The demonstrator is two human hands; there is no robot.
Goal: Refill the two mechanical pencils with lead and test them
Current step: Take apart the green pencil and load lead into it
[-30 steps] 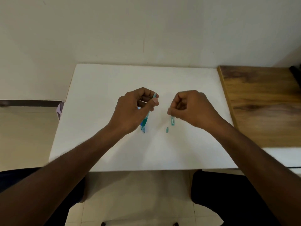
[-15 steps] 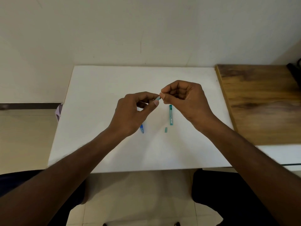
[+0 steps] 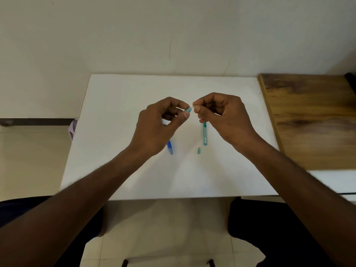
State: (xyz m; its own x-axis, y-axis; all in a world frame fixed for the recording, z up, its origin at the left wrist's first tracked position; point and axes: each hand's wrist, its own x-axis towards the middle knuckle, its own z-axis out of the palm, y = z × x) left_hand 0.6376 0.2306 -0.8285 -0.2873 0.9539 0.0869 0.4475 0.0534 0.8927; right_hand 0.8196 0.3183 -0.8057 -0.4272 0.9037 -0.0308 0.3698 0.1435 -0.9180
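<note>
vs 0.5 s ago: right hand (image 3: pixel 223 116) has drawn back a touch, small gap at the tip now; its fingers pinch sth tiny and pale, can't tell what. left hand (image 3: pixel 156 128) still grips the blue pencil (image 3: pixel 170 147), teal top end poking out between thumb & forefinger. slim teal tube (image 3: pixel 205 133) and small teal cap (image 3: pixel 198 150) lie on the smooth white table (image 3: pixel 115 112), unmoved. grainy wood top (image 3: pixel 308 116) at right.
</note>
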